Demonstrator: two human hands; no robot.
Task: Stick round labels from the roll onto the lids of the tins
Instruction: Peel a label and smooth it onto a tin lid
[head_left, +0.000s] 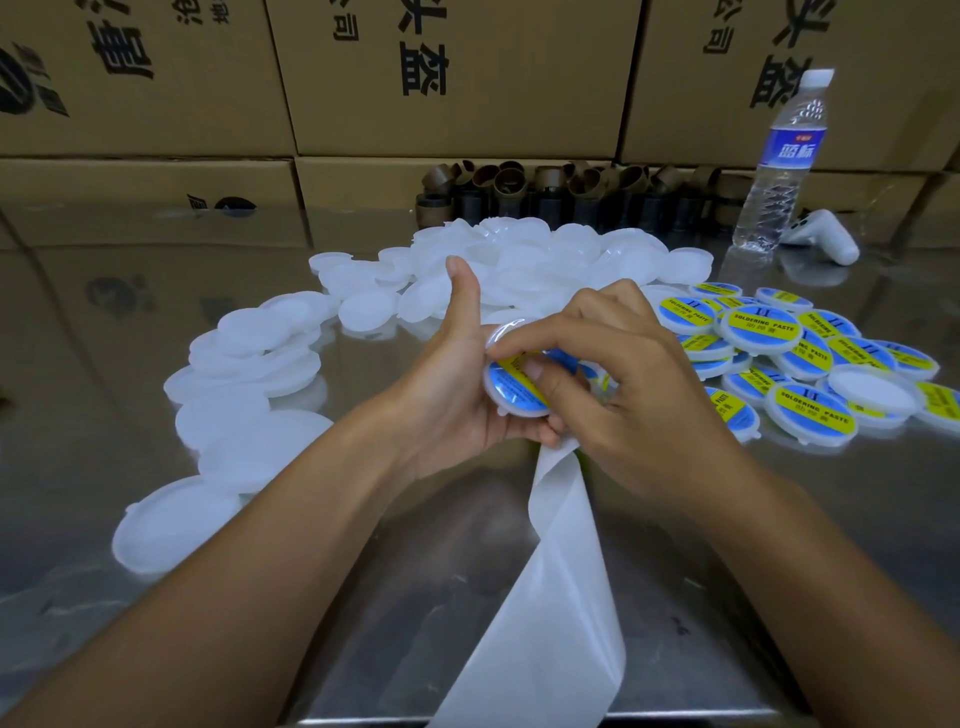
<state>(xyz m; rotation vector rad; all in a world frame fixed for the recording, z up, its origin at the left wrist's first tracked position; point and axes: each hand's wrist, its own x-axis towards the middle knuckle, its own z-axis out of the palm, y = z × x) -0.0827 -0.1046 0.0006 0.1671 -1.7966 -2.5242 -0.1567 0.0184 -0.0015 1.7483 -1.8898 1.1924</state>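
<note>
The lid (506, 408) in your hands is a round white plastic piece, and on its face lies a round label (506, 382) in blue with a yellow band; the band carries dark print that your fingers partly hide. You hold it above the middle of the steel table (363, 571), a little nearer to you than the piles. Your left hand (447, 384) carries the lid from below, with the fingers curled under its rim and the thumb standing straight up, free of it. Your right hand (634, 374) comes from the right with bent fingers: the thumb lies on the yellow band and the index finger curls over the far edge of the label, so the grip is narrow and closed on the label. Whether that far edge already lies flat on the lid, I cannot tell. From under your hands a white strip of backing paper (561, 571) hangs down and runs to the near edge of the table. To the left and on the far side lies a wide heap of plain white lids (249, 343). To the right lies a heap of labelled lids (810, 364), one of them with the white side up. Behind stand brown cardboard cores (571, 189), a water bottle (779, 171), a white controller (826, 239) and a wall of cartons (457, 78).
</note>
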